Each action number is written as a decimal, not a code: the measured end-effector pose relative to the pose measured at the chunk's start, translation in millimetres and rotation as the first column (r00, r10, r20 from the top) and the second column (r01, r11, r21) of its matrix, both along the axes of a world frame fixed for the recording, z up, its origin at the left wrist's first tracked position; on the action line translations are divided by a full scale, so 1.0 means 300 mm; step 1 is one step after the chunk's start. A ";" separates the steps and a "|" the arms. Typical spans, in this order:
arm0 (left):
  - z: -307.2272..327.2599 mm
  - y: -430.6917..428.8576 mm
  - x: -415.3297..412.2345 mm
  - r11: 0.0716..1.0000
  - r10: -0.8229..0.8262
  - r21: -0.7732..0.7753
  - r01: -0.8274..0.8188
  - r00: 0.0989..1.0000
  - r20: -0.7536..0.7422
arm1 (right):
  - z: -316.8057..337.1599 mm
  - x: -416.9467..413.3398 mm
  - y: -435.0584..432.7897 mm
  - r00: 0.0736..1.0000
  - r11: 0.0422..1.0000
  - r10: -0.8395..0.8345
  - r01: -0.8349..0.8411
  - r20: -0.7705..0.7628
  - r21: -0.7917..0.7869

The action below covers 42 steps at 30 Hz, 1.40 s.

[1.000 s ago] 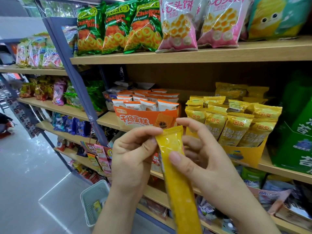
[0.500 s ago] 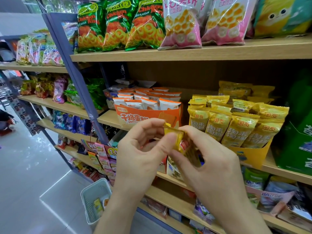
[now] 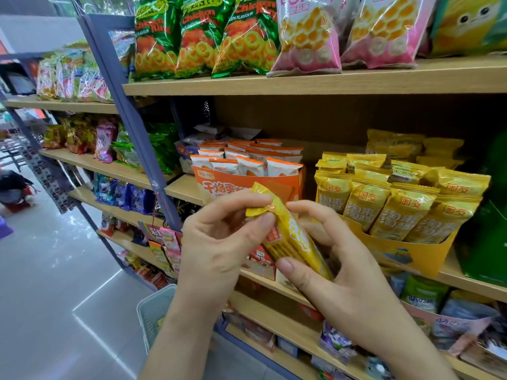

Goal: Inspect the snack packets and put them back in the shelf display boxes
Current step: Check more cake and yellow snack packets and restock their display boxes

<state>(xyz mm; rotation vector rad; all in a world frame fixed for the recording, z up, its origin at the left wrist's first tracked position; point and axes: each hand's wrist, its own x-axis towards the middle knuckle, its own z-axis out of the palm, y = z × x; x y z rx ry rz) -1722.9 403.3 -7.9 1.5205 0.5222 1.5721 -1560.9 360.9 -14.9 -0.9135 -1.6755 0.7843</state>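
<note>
The fingers (image 3: 248, 200) of the left hand (image 3: 219, 242) are closed on the upper end of one yellow packet (image 3: 290, 237), pinching it between thumb and forefinger. The right hand (image 3: 343, 278) pinches the same packet lower down, thumb in front, remaining fingers curled behind. The packet is tilted, upper end up-left, lower end down-right. Its lower end is hidden behind the right thumb and palm, and the print on its face is too small to read.

The packet is held in the air, in front of the shelf, before the orange display box (image 3: 247, 185) and clear of it. The yellow display box (image 3: 411, 256) stands to the right on the same middle shelf (image 3: 181, 187), with a bare gap of shelf between the two boxes.

The orange box shows four white-and-orange packets (image 3: 282, 167) in its front row; the rows behind overlap and cannot be counted. The yellow box shows four upright yellow sachets (image 3: 365, 207) in front, with more partly hidden behind.

The top shelf (image 3: 301, 83) carries three green bags (image 3: 197, 37) and two pink bags (image 3: 307, 37), their tops cut off by the frame. A green carton (image 3: 488, 242) is cut off at the right edge. A pale basket (image 3: 156, 311), partly hidden by the left forearm, stands on the open aisle floor (image 3: 68, 270) at left.
</note>
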 end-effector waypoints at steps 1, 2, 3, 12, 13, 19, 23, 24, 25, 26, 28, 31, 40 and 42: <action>-0.009 0.009 -0.007 0.999 -0.033 -0.017 0.034 0.999 0.025 | -0.003 -0.006 -0.002 1.000 0.999 -0.027 0.026 0.012 0.025; -0.014 0.015 -0.010 0.997 -0.057 -0.039 0.059 0.997 0.049 | -0.010 -0.012 -0.003 0.998 0.997 -0.057 0.055 0.038 0.050; -0.018 0.021 -0.012 0.995 -0.073 -0.060 0.078 0.995 0.074 | -0.017 -0.017 -0.004 0.994 0.994 -0.085 0.080 0.069 0.070; -0.031 0.049 -0.023 0.988 -0.110 -0.095 0.125 0.983 0.147 | -0.056 -0.046 0.001 0.951 0.954 -0.230 0.180 0.205 0.238; -0.033 0.051 -0.027 0.986 -0.125 -0.092 0.139 0.981 0.148 | -0.058 -0.046 0.001 0.952 0.952 -0.231 0.179 0.200 0.248; -0.034 0.067 -0.016 0.973 -0.021 -0.223 0.065 0.981 0.194 | -0.047 -0.052 -0.012 0.867 0.918 -0.337 0.218 0.366 0.331; -0.026 0.097 -0.008 0.901 0.148 -0.431 0.052 0.897 0.417 | -0.051 -0.046 -0.039 0.771 0.959 -0.273 0.169 0.575 0.228; -0.024 0.100 -0.007 0.885 0.168 -0.462 0.062 0.882 0.440 | -0.054 -0.047 -0.045 0.772 0.969 -0.245 0.168 0.587 0.184; -0.024 0.101 -0.006 0.872 0.185 -0.486 0.064 0.875 0.447 | -0.055 -0.048 -0.049 0.774 0.971 -0.237 0.171 0.588 0.167; -0.025 0.101 -0.004 0.862 0.197 -0.502 0.064 0.872 0.449 | -0.058 -0.047 -0.051 0.777 0.971 -0.237 0.172 0.583 0.165; -0.026 0.099 0.004 0.850 0.218 -0.523 0.063 0.862 0.458 | -0.059 -0.045 -0.051 0.811 0.975 -0.221 0.171 0.541 0.142; -0.032 0.108 -0.011 0.829 0.257 -0.553 0.082 0.823 0.507 | -0.050 -0.028 -0.051 0.934 0.987 -0.132 0.153 0.333 -0.039; -0.032 0.103 -0.075 0.853 0.110 -0.516 0.077 0.940 0.324 | -0.076 -0.001 -0.043 0.970 0.962 -0.236 0.242 0.062 -0.129; -0.032 0.106 -0.080 0.852 0.125 -0.523 0.041 0.952 0.278 | -0.074 -0.001 -0.045 0.966 0.960 -0.255 0.258 0.044 -0.108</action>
